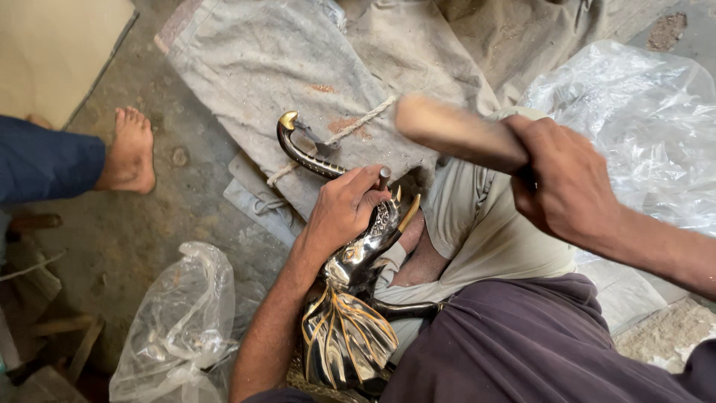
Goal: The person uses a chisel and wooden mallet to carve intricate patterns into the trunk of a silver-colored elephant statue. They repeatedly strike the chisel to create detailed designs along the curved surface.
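Observation:
A shiny black-and-gold metal elephant figure [350, 313] lies across my lap, its curled trunk [298, 149] reaching out over a dusty cloth. My left hand [341, 209] rests on the elephant's head and pinches a small metal punch [383, 177] upright against it. Raised above and to the right, my right hand [563, 183] grips a wooden mallet handle [459, 134], blurred by motion. The mallet's head is hidden behind my hand.
Grey dusty cloth [298, 67] covers the ground ahead, with a cord [358, 123] lying across it. Crumpled clear plastic sheets sit at the right [641, 119] and lower left [179, 328]. Another person's bare foot [130, 149] and blue trouser leg [45, 160] are at the left.

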